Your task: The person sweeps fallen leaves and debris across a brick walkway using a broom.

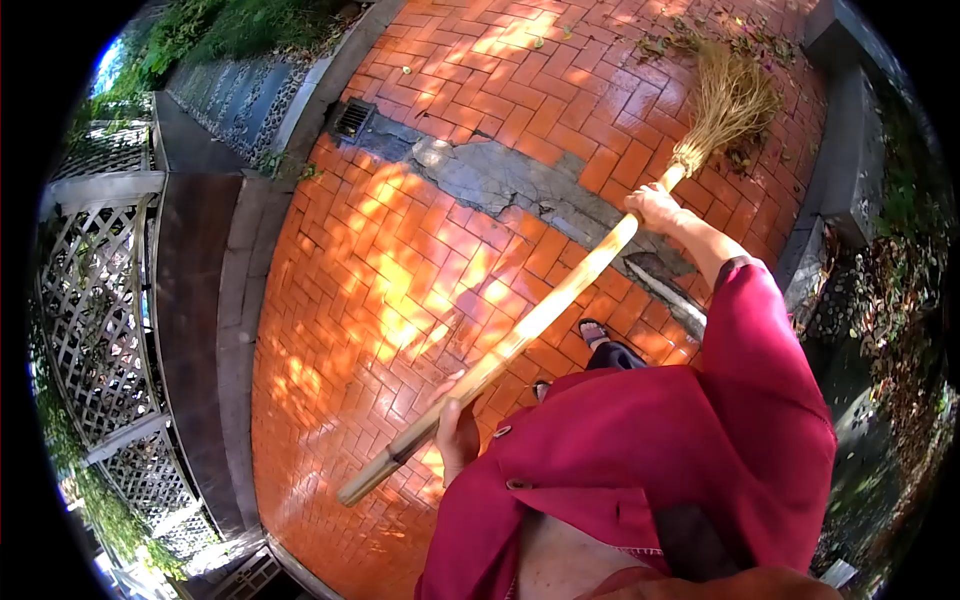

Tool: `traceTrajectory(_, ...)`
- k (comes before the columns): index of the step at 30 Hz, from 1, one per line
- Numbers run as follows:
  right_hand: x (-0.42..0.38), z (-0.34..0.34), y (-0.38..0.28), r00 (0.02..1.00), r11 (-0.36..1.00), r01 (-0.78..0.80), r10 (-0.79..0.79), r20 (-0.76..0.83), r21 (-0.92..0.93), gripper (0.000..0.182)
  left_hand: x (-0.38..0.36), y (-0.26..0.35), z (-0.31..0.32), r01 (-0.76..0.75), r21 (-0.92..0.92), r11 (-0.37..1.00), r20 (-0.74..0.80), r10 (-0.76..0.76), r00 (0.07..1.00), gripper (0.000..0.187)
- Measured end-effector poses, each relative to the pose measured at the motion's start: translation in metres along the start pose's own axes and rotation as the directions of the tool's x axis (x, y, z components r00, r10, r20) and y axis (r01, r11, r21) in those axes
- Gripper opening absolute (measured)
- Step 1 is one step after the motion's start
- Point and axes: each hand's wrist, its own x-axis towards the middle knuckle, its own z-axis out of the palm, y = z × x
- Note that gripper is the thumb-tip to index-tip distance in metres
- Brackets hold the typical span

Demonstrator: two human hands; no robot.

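Note:
I hold a broom with a long pale wooden handle and a straw head (735, 100), slanting across the view from lower left to upper right. My right hand (655, 207) is wrapped round the handle (560, 302) just below where the straw is bound. Nearer the handle's other end, my left hand (457, 430) grips it, its fingers partly hidden by the wood. The straw spreads over red brick paving (540, 125), beside scattered dry leaves (690, 38).
A cracked grey concrete strip (490, 175) crosses the bricks to a drain grate (353, 118). A low concrete kerb (845, 150) borders the right, with leaf litter behind it. Lattice fencing (95, 310) stands left. My sandalled foot (593, 332) is below the handle.

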Motion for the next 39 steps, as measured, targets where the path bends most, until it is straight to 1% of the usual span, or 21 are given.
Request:
traceTrajectory(2, 0.008, -0.030, 0.003, 0.967, 0.985, 0.170, -0.159, -0.198, 0.041, 0.014, 0.002, -0.005, 0.008, -0.033, -0.118, 0.992, -0.019, 0.031, 0.999, 0.035)
traceTrajectory(3, -0.010, -0.034, -0.027, 0.984, 0.989, 0.149, -0.148, -0.101, 0.004, 0.014, -0.014, 0.022, -0.008, 0.016, -0.144, 0.989, -0.050, -0.023, 0.999, 0.033)
traceTrajectory(6, 0.019, -0.086, -0.107, 0.967, 0.966, 0.255, -0.256, -0.013, -0.039, 0.023, -0.024, 0.078, -0.058, -0.290, -0.055, 0.955, -0.129, 0.281, 0.951, 0.033)
traceTrajectory(8, 0.031, -0.103, -0.166, 0.918, 0.917, 0.396, -0.397, -0.019, -0.045, 0.026, -0.042, 0.144, -0.065, -0.516, 0.185, 0.836, -0.173, 0.544, 0.821, 0.034)
traceTrajectory(10, 0.034, -0.118, -0.213, 0.809, 0.805, 0.585, -0.571, -0.137, 0.099, 0.027, -0.061, 0.211, -0.069, -0.644, 0.305, 0.701, 0.058, 0.661, 0.748, 0.034)
traceTrajectory(12, 0.041, -0.117, -0.247, 0.742, 0.708, 0.671, -0.644, -0.187, 0.222, 0.028, -0.066, 0.241, -0.044, -0.806, 0.373, 0.460, -0.146, 0.887, 0.439, 0.030)
traceTrajectory(13, 0.053, -0.112, -0.259, 0.718, 0.679, 0.693, -0.679, -0.151, 0.241, 0.029, -0.056, 0.246, -0.042, -0.810, 0.381, 0.445, -0.155, 0.895, 0.419, 0.030)
traceTrajectory(15, 0.076, -0.102, -0.256, 0.703, 0.621, 0.690, -0.698, -0.140, 0.372, 0.031, -0.028, 0.252, -0.040, -0.896, 0.260, 0.359, 0.117, 0.910, 0.398, 0.029)
traceTrajectory(16, 0.091, -0.092, -0.246, 0.743, 0.660, 0.621, -0.668, -0.047, 0.422, 0.031, 0.001, 0.246, -0.041, -0.875, 0.262, 0.408, 0.108, 0.888, 0.447, 0.028)
traceTrajectory(17, 0.108, -0.058, -0.228, 0.723, 0.645, 0.687, -0.654, -0.223, 0.335, 0.034, 0.043, 0.227, -0.042, -0.857, 0.257, 0.448, 0.087, 0.872, 0.482, 0.027)
traceTrajectory(18, 0.125, -0.036, -0.208, 0.710, 0.602, 0.704, -0.611, -0.350, 0.378, 0.034, 0.082, 0.200, -0.049, -0.765, 0.463, 0.447, -0.125, 0.888, 0.443, 0.025)
traceTrajectory(20, 0.152, -0.055, -0.166, 0.890, 0.891, 0.398, -0.433, 0.145, 0.218, 0.025, 0.141, 0.153, -0.054, -0.562, 0.286, 0.776, -0.265, 0.628, 0.732, 0.024)
traceTrajectory(21, 0.174, -0.046, -0.144, 0.920, 0.936, 0.321, -0.344, 0.186, 0.141, 0.020, 0.157, 0.126, -0.068, -0.478, 0.101, 0.873, -0.266, 0.487, 0.832, 0.023)
traceTrajectory(25, 0.208, -0.110, -0.122, 0.909, 0.933, 0.352, -0.360, 0.209, 0.074, 0.020, 0.181, 0.101, -0.080, -0.428, -0.098, 0.898, -0.370, 0.366, 0.854, 0.021)
traceTrajectory(27, 0.227, -0.135, -0.150, 0.864, 0.910, 0.414, -0.393, 0.314, 0.000, 0.019, 0.174, 0.117, -0.091, -0.489, -0.080, 0.869, -0.469, 0.400, 0.787, 0.021)
traceTrajectory(29, 0.253, -0.141, -0.179, 0.796, 0.813, 0.573, -0.581, 0.167, 0.098, 0.021, 0.160, 0.151, -0.081, -0.564, 0.049, 0.824, -0.600, 0.476, 0.644, 0.019)
traceTrajectory(30, 0.263, -0.157, -0.205, 0.762, 0.775, 0.607, -0.630, 0.151, 0.176, 0.022, 0.145, 0.166, -0.091, -0.666, 0.013, 0.746, -0.475, 0.591, 0.652, 0.018)
traceTrajectory(33, 0.302, -0.175, -0.272, 0.531, 0.559, 0.786, -0.829, 0.173, 0.264, 0.015, 0.112, 0.229, -0.035, -0.723, 0.423, 0.547, -0.538, 0.793, 0.286, 0.017)
traceTrajectory(35, 0.323, -0.182, -0.307, 0.366, 0.290, 0.863, -0.923, -0.117, 0.414, 0.011, 0.085, 0.253, -0.014, -0.798, 0.455, 0.396, -0.384, 0.895, 0.225, 0.021)
traceTrajectory(37, 0.344, -0.196, -0.327, 0.305, 0.253, 0.896, -0.948, -0.093, 0.365, 0.007, 0.109, 0.263, 0.032, -0.714, 0.640, 0.284, -0.224, 0.958, 0.180, 0.022)
traceTrajectory(39, 0.387, -0.176, -0.330, 0.246, 0.146, 0.919, -0.938, -0.244, 0.366, 0.006, 0.154, 0.257, 0.061, -0.650, 0.722, 0.237, -0.136, 0.970, 0.203, 0.022)
